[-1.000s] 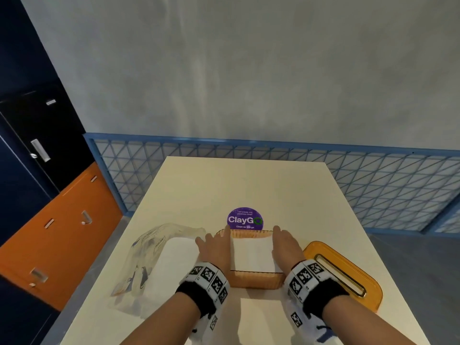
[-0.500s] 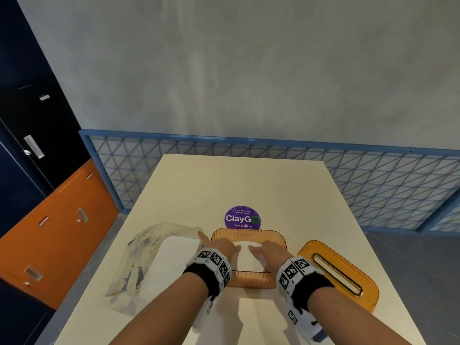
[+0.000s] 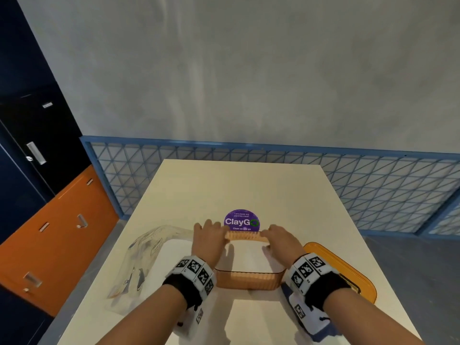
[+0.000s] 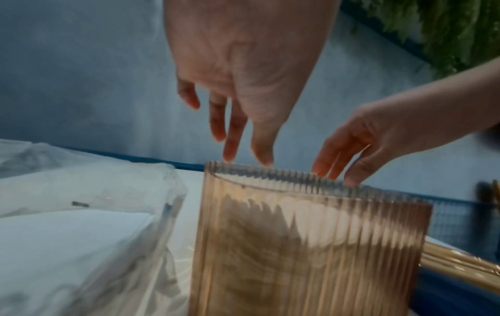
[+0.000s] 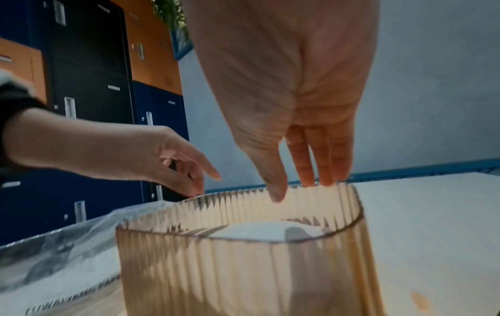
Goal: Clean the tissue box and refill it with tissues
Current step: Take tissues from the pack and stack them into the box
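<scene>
box (image 3: pixel 249 278): amber ribbed, lid off, tissues (image 3: pixel 249 255) inside
L hand (image 3: pixel 209 237): fingers loose at box far rim, no grasp
R hand (image 3: pixel 281 239): same, far rim
lid (image 3: pixel 348 267): just right of box

Head view high, downward; wrist views close, sharing tissue box (image 3: pixel 249 278).

Ribbed amber tissue box (image 3: pixel 249 278); purple sticker (image 3: pixel 241 219); cream table (image 3: pixel 236 185).

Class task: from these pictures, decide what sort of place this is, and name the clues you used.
Probably an office pantry or shared break room. Clues: a purple "ClayGo" sticker on the table asks people to keep pantries clean, and orange and navy lockers line the left wall.
</scene>
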